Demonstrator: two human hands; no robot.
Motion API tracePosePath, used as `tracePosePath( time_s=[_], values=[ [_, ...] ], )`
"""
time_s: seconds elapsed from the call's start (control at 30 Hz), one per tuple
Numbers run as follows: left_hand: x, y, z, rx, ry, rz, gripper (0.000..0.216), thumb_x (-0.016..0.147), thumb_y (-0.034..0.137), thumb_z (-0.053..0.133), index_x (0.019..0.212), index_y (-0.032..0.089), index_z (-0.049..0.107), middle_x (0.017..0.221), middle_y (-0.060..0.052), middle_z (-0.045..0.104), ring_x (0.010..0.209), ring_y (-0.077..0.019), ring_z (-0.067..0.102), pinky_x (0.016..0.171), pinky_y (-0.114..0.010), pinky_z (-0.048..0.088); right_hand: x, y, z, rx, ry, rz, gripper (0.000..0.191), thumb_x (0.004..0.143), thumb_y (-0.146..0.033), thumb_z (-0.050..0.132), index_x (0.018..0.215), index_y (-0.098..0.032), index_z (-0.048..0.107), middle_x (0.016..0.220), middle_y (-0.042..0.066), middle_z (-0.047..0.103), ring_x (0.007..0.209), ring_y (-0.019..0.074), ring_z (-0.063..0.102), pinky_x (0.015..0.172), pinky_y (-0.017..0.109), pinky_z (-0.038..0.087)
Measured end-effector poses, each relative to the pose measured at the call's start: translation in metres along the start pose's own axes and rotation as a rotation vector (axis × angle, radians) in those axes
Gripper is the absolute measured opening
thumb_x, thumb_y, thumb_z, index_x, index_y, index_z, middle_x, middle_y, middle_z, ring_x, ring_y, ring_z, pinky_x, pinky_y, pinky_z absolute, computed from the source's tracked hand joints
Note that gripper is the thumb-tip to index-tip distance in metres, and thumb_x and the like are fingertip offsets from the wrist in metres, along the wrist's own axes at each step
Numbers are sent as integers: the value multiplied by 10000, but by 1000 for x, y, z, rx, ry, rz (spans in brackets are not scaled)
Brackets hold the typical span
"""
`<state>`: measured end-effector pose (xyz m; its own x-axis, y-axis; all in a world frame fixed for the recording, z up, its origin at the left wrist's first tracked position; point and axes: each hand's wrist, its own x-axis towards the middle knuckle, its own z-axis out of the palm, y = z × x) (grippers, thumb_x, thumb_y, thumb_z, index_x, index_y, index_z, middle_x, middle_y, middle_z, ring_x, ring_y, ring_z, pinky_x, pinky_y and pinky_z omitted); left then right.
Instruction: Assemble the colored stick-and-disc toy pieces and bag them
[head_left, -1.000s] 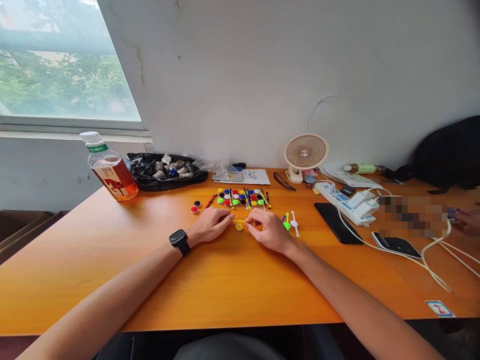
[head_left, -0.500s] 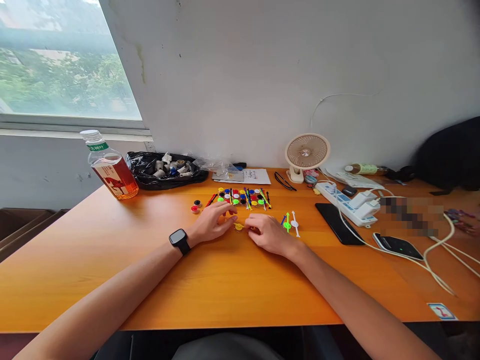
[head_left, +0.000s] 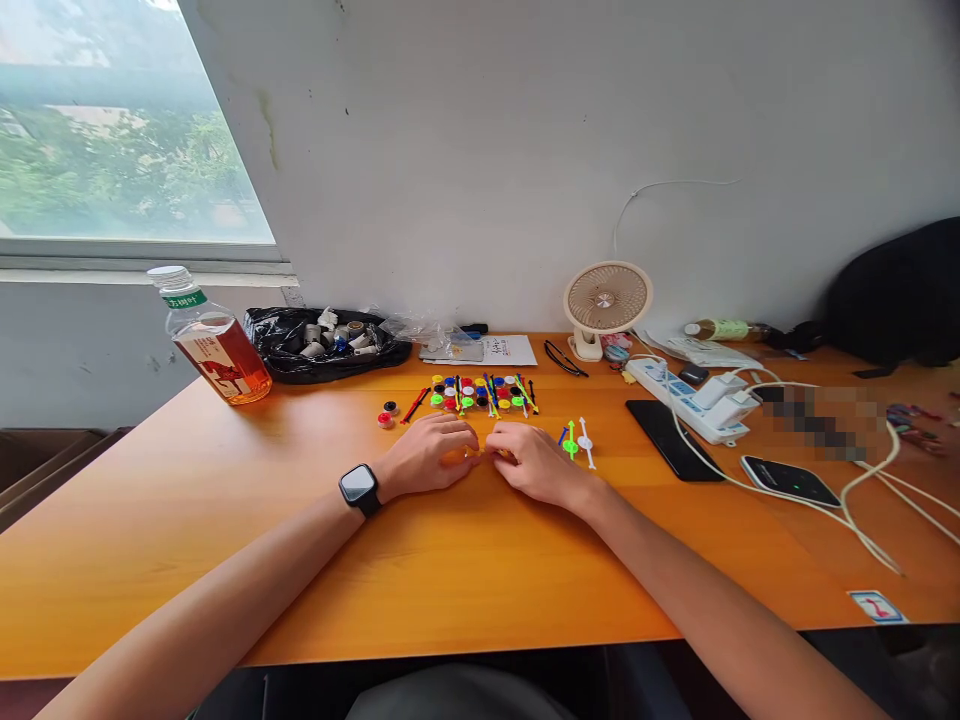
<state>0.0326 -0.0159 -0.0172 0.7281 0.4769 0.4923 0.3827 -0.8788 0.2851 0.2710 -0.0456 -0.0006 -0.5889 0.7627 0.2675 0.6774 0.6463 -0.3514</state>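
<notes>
My left hand (head_left: 431, 455), with a black watch (head_left: 360, 488) on its wrist, has its fingers curled and thumb and fingertips together. Facing it, my right hand (head_left: 536, 465) pinches at the same spot. Between the fingertips is a small yellow plastic spinner arrow (head_left: 481, 453), mostly hidden by the fingers. Blue, green (head_left: 571, 441) and white spinner arrows (head_left: 586, 443) lie right of my right hand. Beyond both hands are rows of coloured round bases (head_left: 469, 403) with arrows among them. Red (head_left: 385, 421) and black round pieces sit to the left, near a red-and-black arrow (head_left: 415, 405).
A tea bottle (head_left: 217, 350) and a black bag of scraps (head_left: 300, 365) stand back left. Behind are a paper sheet (head_left: 510, 350), glasses (head_left: 564, 358) and a small fan (head_left: 606, 300). A power strip (head_left: 686, 400), cables and dark phone-like slabs (head_left: 671, 440) lie on the right.
My left hand's fingers have curled in and closed at the yellow spinner arrow, which was more visible before. My right hand stays nearly in place. The view has shifted slightly.
</notes>
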Motion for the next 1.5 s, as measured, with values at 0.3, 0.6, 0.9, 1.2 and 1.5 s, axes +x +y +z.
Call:
tracePosePath(
  time_s=[0.3, 0.6, 0.9, 1.2, 1.5],
  values=[
    [2, -1, 0, -155, 30, -131, 106, 944, 267, 696, 853, 222, 728, 944, -51, 795, 900, -208, 734, 850, -338, 579, 1, 5, 3, 51, 64, -17, 196, 943, -48, 600, 869, -207, 688, 937, 32, 669, 832, 166, 604, 739, 267, 392],
    [1, -2, -6, -163, -22, -126, 80, 926, 279, 726, 901, 223, 777, 969, -46, 811, 906, -210, 740, 867, -336, 569, 2, 10, 6, 115, 86, 24, 199, 910, -43, 653, 880, -211, 757, 879, 11, 684, 752, 144, 600, 701, 257, 403],
    [2, -3, -6, -102, -47, -66, 116, 935, 301, 703, 885, 229, 779, 985, -56, 808, 888, -214, 738, 851, -343, 559, 5, 9, 6, 125, 52, 50, 207, 899, -51, 664, 858, -213, 786, 873, 22, 706, 778, 155, 631, 718, 267, 432],
    [-4, 3, -10, -159, -26, -116, 220, 941, 400, 700, 1072, 225, 672, 1023, -69, 744, 939, -229, 693, 849, -349, 532, 8, 13, -1, 309, 147, 254, 277, 1007, -443, 618, 1067, -225, 779, 1034, 61, 792, 596, 139, 560, 588, 295, 424],
    [-5, -5, -11, -158, 188, -237, 238, 1071, 416, 528, 1141, 227, 654, 1148, -79, 740, 1070, -242, 680, 966, -373, 511, 12, -3, -4, 776, 138, 485, 438, 953, -585, 605, 998, -174, 749, 423, -72, 439, 389, 117, 393, 462, 253, 313]
  ],
)
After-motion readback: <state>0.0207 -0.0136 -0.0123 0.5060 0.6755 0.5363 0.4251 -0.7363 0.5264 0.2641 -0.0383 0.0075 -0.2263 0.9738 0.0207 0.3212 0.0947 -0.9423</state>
